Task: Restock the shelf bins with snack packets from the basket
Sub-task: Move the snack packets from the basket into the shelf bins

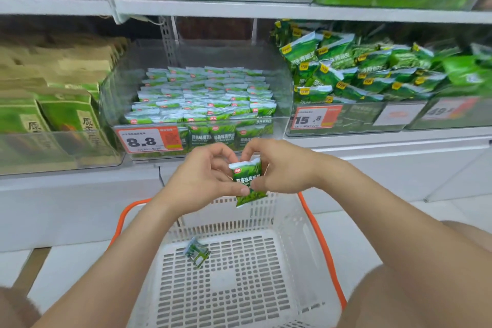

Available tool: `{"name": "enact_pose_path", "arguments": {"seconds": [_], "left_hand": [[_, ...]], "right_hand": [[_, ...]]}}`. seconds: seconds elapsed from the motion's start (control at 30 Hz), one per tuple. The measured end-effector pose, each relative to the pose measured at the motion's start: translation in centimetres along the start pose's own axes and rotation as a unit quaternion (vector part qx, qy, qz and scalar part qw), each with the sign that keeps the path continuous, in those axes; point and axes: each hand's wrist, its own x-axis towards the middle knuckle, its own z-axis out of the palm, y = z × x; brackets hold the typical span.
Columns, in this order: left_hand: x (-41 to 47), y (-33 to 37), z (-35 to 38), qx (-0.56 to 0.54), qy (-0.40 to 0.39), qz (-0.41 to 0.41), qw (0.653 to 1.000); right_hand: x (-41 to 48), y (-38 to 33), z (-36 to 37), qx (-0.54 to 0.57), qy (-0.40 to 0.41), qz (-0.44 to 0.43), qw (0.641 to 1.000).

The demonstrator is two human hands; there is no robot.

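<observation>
Both hands met in front of the shelf over a single small green snack packet [247, 181]. The left hand [205, 176] had its fingers curled in and its thumb pressed against the packet's lower edge. The right hand [279, 168] pinched the same packet from the other side, fingertips at the top and thumb near the bottom. The packet hung upright between them, printed face toward the person, just above the far rim of the basket.

Below the forearms stood the white plastic basket [292, 234] with orange handles. One more green packet [197, 251] lay on its slotted floor, near the far left corner.

Straight ahead of the hands sat a clear shelf bin [282, 88], filled with neat rows of matching packets [205, 100]. It carried an orange and white price tag [149, 140] reading 8.8 on its front. To the right, a neighbouring bin [346, 125] held a loose heap of larger green bags [359, 72] behind a tag [315, 117] reading 15.8. To the left stood a bin of brown and green bags [53, 114]. The shelf above carried more stock, too blurred to make out.
</observation>
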Motion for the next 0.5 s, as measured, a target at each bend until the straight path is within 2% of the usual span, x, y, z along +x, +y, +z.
{"name": "enact_pose_path", "arguments": {"seconds": [0.1,0.2,0.3,0.37,0.4,0.47,0.5], "left_hand": [[0.3,0.9,-0.4,0.016,0.077,0.054,0.995],[0.4,2.1,-0.5,0.033,0.135,0.126,0.982],[0.8,3.0,-0.5,0.135,0.234,0.227,0.936],[1.3,3.1,-0.5,0.211,0.285,0.285,0.891],[1.5,3.0,-0.5,0.228,0.290,0.302,0.879],[2.1,2.7,-0.6,0.252,0.275,0.319,0.871],[2.4,2.6,-0.5,0.270,0.260,0.321,0.870]], "right_hand": [[-0.2,-0.8,-0.5,0.035,0.020,-0.022,0.999],[-0.4,-1.2,-1.5,0.029,0.088,-0.056,0.994],[-0.3,-1.2,-2.8,0.044,0.192,-0.043,0.980],[0.1,-1.4,-3.3,0.062,0.307,-0.024,0.949],[0.3,-1.4,-3.6,0.067,0.371,-0.018,0.926],[0.8,-1.3,-4.0,0.052,0.462,-0.029,0.885],[1.2,-1.1,-4.1,0.021,0.477,-0.042,0.877]]}}
